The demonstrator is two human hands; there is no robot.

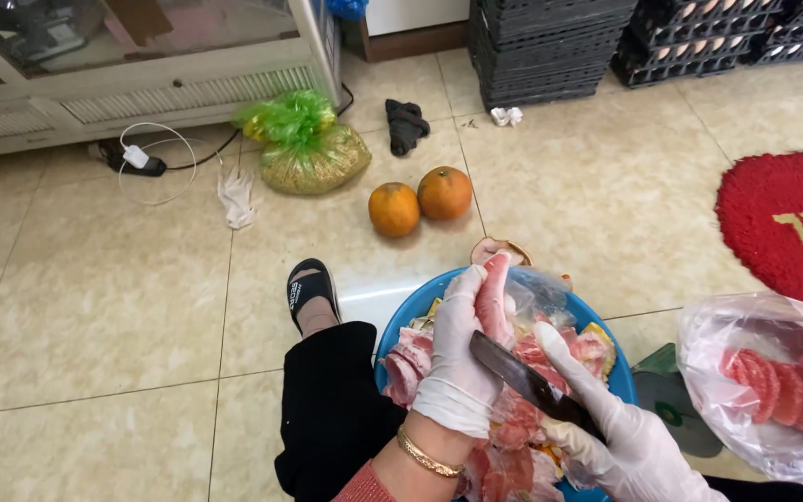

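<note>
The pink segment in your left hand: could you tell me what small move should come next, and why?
Probably draw the knife along the segment to lift its skin. The left hand holds the segment upright over the blue bowl of peelings, and the right hand has the blade just below it, not clearly cutting.

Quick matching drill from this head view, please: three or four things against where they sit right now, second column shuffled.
Things:
1. knife
2. pink fruit segment
3. two orange fruits
4. peeled pink segments

Places:
a. on the floor tiles, side by side
b. inside the clear plastic bag
c. in the gloved right hand
d. in the gloved left hand, above the blue bowl

Pairs: 1-c, 2-d, 3-a, 4-b
</note>
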